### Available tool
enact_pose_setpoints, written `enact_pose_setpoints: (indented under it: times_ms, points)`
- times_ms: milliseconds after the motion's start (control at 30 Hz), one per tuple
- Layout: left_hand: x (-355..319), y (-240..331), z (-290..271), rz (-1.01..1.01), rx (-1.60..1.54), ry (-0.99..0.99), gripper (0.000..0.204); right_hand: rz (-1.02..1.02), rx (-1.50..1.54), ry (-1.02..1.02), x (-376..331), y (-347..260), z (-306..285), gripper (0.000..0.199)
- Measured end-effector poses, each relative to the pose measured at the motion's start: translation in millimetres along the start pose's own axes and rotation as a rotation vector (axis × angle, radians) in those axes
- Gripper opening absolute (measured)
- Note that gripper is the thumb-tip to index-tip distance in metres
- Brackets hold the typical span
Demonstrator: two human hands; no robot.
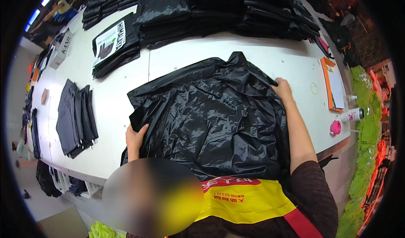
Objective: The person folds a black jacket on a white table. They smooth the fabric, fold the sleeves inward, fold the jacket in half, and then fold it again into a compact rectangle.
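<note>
Glossy black sheeting (219, 120) lies rumpled across our white worktop (299, 56); our left fingers (144, 129) close around its left edge, our right fingers (279, 82) pinch its upper-right edge.

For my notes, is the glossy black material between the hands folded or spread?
Spread: the wrinkled material extends from left hand to right hand.
</note>
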State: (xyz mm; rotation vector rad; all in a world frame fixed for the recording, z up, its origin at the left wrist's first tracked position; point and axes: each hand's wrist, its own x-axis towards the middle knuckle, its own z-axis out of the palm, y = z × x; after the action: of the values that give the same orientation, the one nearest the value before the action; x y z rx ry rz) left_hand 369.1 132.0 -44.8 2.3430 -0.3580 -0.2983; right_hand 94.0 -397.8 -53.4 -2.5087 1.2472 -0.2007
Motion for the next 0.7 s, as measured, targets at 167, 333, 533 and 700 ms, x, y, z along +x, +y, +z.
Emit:
enact_pose_setpoints:
  times_ms: [167, 333, 533, 700]
  points:
    - [-14, 5, -42, -0.206, -0.041, -0.288, 0.06, 0.048, 0.395, 0.061, -20, 7, -5, 0.035]
    - [-42, -19, -77, -0.431, 0.037, -0.434, 0.078, 0.085, 0.52, -0.245, -66, 28, -28, 0.093]
    - [-92, -2, -38, -0.437, -0.434, -0.351, 0.052, 0.027, 0.359, -0.224, -102, -4, -3, 0.058]
    - [-168, -4, -39, -0.495, -0.839, -0.115, 0.044, 0.106, 1.057, -0.292, -152, -7, -39, 0.037]
